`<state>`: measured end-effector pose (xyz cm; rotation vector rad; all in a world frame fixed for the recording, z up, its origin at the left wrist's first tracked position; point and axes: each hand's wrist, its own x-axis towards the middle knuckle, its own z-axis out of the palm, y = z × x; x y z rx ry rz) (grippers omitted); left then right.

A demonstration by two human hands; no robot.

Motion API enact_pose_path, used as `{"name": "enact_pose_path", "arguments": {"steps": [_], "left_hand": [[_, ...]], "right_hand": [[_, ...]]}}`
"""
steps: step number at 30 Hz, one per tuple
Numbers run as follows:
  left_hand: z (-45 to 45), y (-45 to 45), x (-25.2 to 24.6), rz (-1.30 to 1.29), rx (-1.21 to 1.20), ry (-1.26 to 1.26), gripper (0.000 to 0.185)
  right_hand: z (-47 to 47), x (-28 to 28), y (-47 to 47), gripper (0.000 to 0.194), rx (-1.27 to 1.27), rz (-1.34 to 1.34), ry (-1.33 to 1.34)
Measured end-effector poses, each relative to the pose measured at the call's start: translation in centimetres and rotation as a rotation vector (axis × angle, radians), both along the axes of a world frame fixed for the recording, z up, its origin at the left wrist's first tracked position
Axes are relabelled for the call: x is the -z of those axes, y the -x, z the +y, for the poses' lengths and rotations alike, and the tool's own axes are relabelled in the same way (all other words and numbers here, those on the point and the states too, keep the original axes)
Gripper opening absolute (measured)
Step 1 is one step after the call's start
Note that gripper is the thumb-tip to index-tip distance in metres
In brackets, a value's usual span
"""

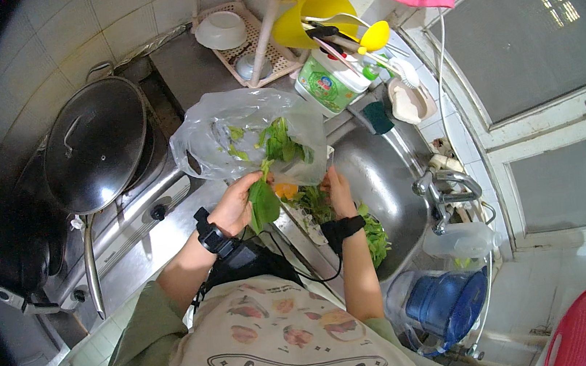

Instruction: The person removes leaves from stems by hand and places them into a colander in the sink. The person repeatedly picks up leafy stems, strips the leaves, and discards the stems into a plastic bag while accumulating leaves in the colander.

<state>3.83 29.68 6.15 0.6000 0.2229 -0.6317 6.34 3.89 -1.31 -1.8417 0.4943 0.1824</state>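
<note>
My left hand (pixel 240 203) pinches a leafy green sprig (pixel 264 203) by its stem, just below a clear plastic bag (pixel 204 128). More leafy greens (pixel 278 143) lie in or under that bag. My right hand (pixel 339 194) is at the bag's lower right edge, above the near left rim of the sink; its fingers are closed around something thin that I cannot tell for sure. Between the hands are dark leafy scraps (pixel 314 202) and an orange item (pixel 287 190). Cut greens (pixel 376 236) rest in the steel sink (pixel 379 172), beside my right wrist.
A lidded wok (pixel 96 147) stands on the gas stove at left, its handle pointing towards me. Behind the bag are a dish rack (pixel 279 67), a yellow utensil holder (pixel 301 23) and a green-and-white tub (pixel 327 82). The faucet (pixel 450 188) and a blue water filter pitcher (pixel 439 305) are at right.
</note>
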Motion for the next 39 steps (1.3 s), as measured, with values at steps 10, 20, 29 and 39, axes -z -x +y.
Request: {"name": "enact_pose_path", "arguments": {"steps": [10, 20, 29, 39], "left_hand": [[-1.9, -0.9, -2.4, -0.252, 0.152, -0.12, 0.026], [-13.0, -3.9, -6.0, -0.368, 0.674, -0.22, 0.031], [-24.6, -0.8, 0.6, -0.281, 0.896, -0.333, 0.028], [-28.4, 1.3, 3.6, -0.198, 1.01, -0.409, 0.031]], "right_hand": [[-0.7, -5.6, 4.9, 0.052, -0.056, -0.086, -0.113], [-8.2, -10.6, 15.4, 0.061, 0.304, -0.281, -0.391], [-11.0, -6.8, 20.8, 0.048, 0.412, -0.326, -0.334], [-12.8, -2.2, 19.7, 0.034, 0.312, -0.287, -0.216]]}}
